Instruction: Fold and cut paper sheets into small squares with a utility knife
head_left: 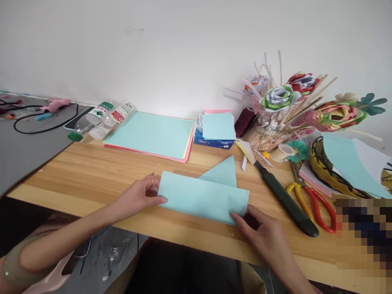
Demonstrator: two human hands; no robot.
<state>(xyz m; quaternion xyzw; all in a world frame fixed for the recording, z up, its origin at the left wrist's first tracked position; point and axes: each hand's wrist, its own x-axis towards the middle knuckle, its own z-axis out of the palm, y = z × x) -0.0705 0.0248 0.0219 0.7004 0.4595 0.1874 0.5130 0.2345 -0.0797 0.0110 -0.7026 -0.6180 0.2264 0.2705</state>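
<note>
Pale wood-grain tabletop (101, 179) against a white wall, seen from my head camera. At its centre, my left hand (142, 194) pinches the left end of a folded light-blue paper strip (202, 198), and my right hand (263, 228) pinches its lower right corner. Behind the strip, toward one o'clock, a blue paper triangle (223, 171) sticks out. At eleven o'clock lie a stack of coloured paper sheets (150, 132) and clear plastic bottles (107, 118); at two o'clock, folded-paper flowers (280, 98). Toward three o'clock are a dark-handled knife (286, 198) and red-and-yellow-handled scissors (309, 196).
</note>
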